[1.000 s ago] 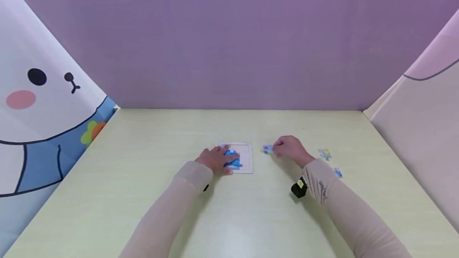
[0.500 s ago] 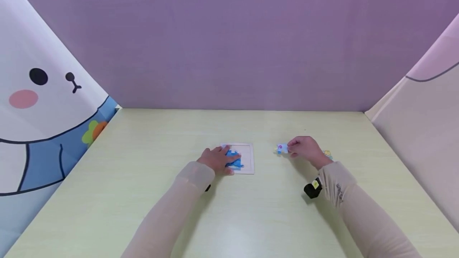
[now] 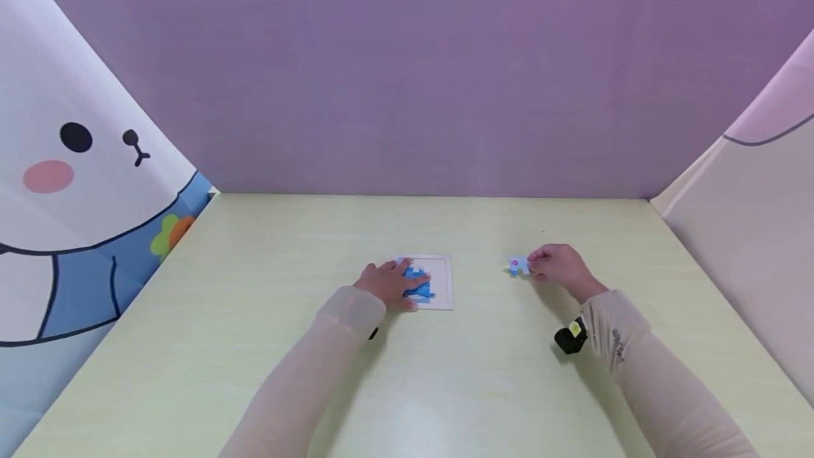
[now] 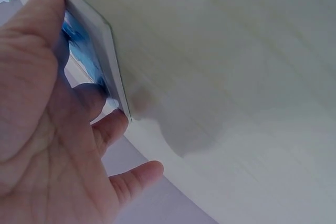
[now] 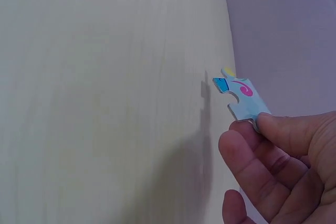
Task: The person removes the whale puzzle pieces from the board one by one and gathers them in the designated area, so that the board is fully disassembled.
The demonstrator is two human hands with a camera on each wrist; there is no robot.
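Observation:
My left hand (image 3: 388,283) lies over the left side of a white puzzle tray (image 3: 443,302), fingers spread across its edge. Inside the tray, blue puzzle pieces (image 3: 420,290) fill part of the left side, partly under the fingers. The left wrist view shows the tray's rim (image 4: 107,40) beside the thumb and fingers. My right hand (image 3: 559,268) pinches a light blue puzzle piece (image 5: 245,97) by one end between thumb and fingers, just above the table. A pink swirl, a darker blue corner and a yellow tab mark this piece.
The pale wooden table (image 3: 470,387) runs back to a purple cloth wall (image 3: 432,76). A printed cartoon panel (image 3: 108,232) borders the left side, and a pale panel (image 3: 750,246) the right. A black wrist camera (image 3: 570,337) hangs under the right sleeve.
My right hand has moved to the right with the puzzle piece, away from the tray. Two loose pieces seen earlier at the right are now out of sight. The left hand stays on the tray.

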